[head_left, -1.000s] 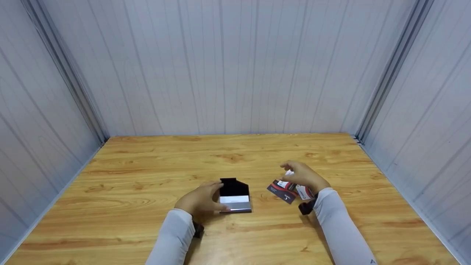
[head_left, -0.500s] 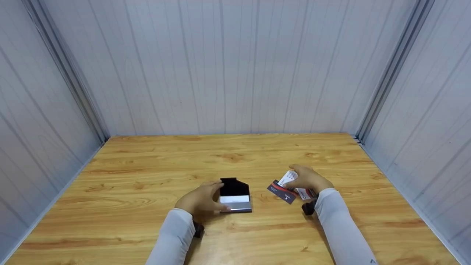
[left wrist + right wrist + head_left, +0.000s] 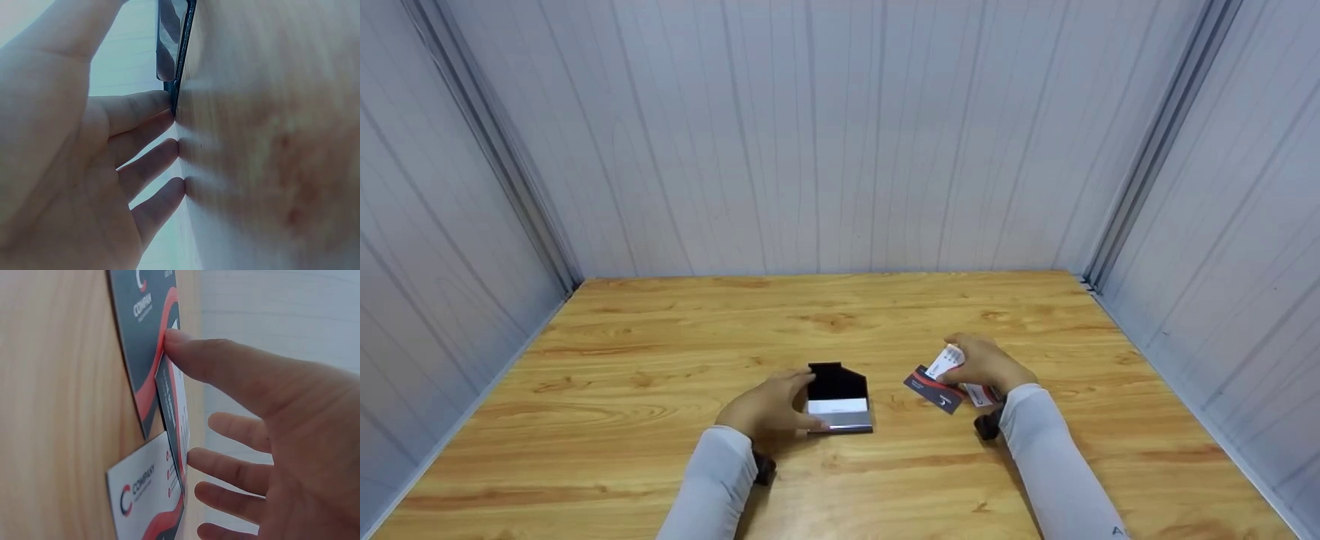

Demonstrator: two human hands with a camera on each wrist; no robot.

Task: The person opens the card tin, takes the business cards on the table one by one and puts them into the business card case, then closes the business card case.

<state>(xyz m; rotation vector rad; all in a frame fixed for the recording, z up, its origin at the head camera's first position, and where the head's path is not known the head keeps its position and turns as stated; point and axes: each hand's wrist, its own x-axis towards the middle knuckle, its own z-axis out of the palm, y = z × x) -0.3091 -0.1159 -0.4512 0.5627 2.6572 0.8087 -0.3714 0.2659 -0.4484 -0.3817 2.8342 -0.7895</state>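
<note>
Pinching the upper card (image 3: pixel 945 361): take it softly by its edges and lift it straight up, so that the cards under it are not dragged along
Right grip (image 3: pixel 988 364): your thumb touches the cards and the other fingers are spread toward the far side; whether the pinch has already closed on the upper card, I cannot tell
Dark card (image 3: pixel 934 391): it lies on the tabletop (image 3: pixel 660 322), partly under the upper card; avoid pressing your thumb on it, or both could come together
White card (image 3: pixel 143 484): its edge seems to go under the upper card; in the head view your hand covers much of it
Card case (image 3: pixel 840 418): it lies left of the cards, well apart from them, with its black lid (image 3: pixel 836 381) open away from you
Left grip (image 3: pixel 765 405): fingers rather straight and spread, thumb on the near left corner, index finger at the left edge; it steadies the case without closing round it, and light pressure should be enough
White band (image 3: pixel 838 406): inside the case, cards or lining, not possible to say
Left thumb tip: outside the left wrist view, so judge its contact from the head view
Small print: too small to read
</note>
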